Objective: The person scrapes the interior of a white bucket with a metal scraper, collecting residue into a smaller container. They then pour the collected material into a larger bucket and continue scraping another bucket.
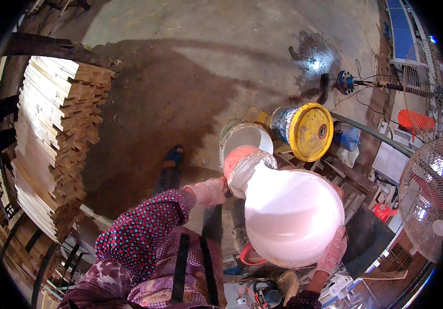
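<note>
A large round white bucket (293,216) is tipped toward the left, its inside white. Thick white liquid (260,177) runs over its lip to a smaller reddish pot (241,154), which is smeared with white. My left hand (211,192), in a pink knit glove, is closed at the pot's near side; the exact grip is partly hidden. With the other glove, my right hand (333,252) grips the bucket's outer wall at the near right. Just beyond the pot stands an open pail (247,135), pale inside with a stained rim.
A yellow-lidded drum (311,132) stands right of the pail, beside a blue container (347,136). Caged fans (424,198) line the right side. Stacked wooden boards (56,139) rise at the left. Wet patches (314,56) darken the concrete floor.
</note>
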{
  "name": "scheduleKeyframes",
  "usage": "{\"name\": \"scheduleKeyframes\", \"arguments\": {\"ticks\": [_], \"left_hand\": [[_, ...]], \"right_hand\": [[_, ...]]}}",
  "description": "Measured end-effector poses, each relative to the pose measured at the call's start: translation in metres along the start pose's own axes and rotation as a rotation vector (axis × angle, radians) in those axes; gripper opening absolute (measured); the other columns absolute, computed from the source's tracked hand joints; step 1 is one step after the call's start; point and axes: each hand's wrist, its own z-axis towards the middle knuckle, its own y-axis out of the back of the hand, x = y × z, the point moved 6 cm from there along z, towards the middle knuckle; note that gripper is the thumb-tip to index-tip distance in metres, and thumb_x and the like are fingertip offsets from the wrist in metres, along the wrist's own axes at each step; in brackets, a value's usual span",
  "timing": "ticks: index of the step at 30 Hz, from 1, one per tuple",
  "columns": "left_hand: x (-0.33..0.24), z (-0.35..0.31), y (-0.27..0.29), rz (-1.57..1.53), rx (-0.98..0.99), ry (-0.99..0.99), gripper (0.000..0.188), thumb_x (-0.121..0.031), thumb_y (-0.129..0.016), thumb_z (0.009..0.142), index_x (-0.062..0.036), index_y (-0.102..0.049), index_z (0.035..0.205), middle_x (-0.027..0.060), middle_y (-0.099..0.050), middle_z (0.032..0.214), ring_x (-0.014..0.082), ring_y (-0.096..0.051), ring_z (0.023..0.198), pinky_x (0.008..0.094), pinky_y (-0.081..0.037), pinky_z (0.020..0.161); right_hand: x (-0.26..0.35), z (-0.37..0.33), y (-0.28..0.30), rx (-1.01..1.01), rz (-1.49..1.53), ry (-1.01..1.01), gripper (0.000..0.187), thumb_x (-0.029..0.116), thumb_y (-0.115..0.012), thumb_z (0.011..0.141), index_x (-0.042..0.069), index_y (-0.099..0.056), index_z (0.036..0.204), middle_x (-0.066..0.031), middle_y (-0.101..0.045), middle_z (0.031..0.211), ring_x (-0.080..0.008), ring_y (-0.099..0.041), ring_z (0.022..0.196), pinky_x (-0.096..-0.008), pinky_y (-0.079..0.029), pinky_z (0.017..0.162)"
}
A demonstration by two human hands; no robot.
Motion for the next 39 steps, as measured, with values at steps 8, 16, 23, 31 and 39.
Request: {"name": "scheduleKeyframes", "arguments": {"ticks": [8,16,23,31,39], "left_hand": [[0.002,0.004,-0.001,0.026,-0.009,-0.035,0.048,-0.016,-0.06,0.076,-0.0051,-0.047,0.121,0.0155,-0.066,0.084,0.0241,-0.064,0.054,0.0356,-0.049,0.042],[0.006,0.007,-0.002,0.052,-0.002,-0.023,0.05,-0.013,-0.059,0.074,-0.0054,-0.048,0.122,0.0154,-0.066,0.084,0.0241,-0.065,0.054,0.035,-0.049,0.041],[-0.012,-0.012,0.003,0.074,0.057,0.019,0.048,-0.016,-0.057,0.076,-0.0016,-0.048,0.12,0.0179,-0.063,0.099,0.0277,-0.066,0.07,0.0389,-0.05,0.056],[-0.012,-0.016,-0.003,0.017,0.065,0.014,0.048,-0.015,-0.056,0.075,-0.0034,-0.048,0.121,0.0156,-0.064,0.09,0.0262,-0.066,0.068,0.0377,-0.049,0.054],[-0.026,-0.013,-0.016,-0.022,0.052,-0.156,0.046,-0.013,-0.058,0.075,-0.0065,-0.048,0.119,0.0104,-0.062,0.075,0.0206,-0.059,0.048,0.0337,-0.045,0.038]], "right_hand": [[0.004,-0.002,0.0,0.028,0.007,-0.004,0.067,0.052,-0.041,0.095,-0.007,-0.053,0.124,-0.0248,-0.059,0.119,-0.035,-0.059,0.103,-0.0403,-0.044,0.091],[-0.003,0.002,0.0,0.041,-0.022,-0.009,0.069,0.053,-0.041,0.097,-0.009,-0.05,0.127,-0.0215,-0.06,0.12,-0.0291,-0.06,0.102,-0.0356,-0.046,0.091],[-0.011,0.003,0.002,0.004,0.009,0.005,0.069,0.053,-0.042,0.095,-0.008,-0.053,0.124,-0.0235,-0.059,0.119,-0.0331,-0.058,0.105,-0.0394,-0.043,0.093],[-0.001,-0.003,0.004,0.027,0.078,-0.041,0.065,0.05,-0.042,0.095,-0.008,-0.053,0.122,-0.022,-0.061,0.115,-0.0321,-0.06,0.099,-0.0389,-0.046,0.088],[-0.057,0.036,0.027,0.045,0.101,-0.006,0.062,0.048,-0.042,0.096,-0.008,-0.056,0.119,-0.0232,-0.062,0.112,-0.0309,-0.061,0.098,-0.0387,-0.047,0.087]]}}
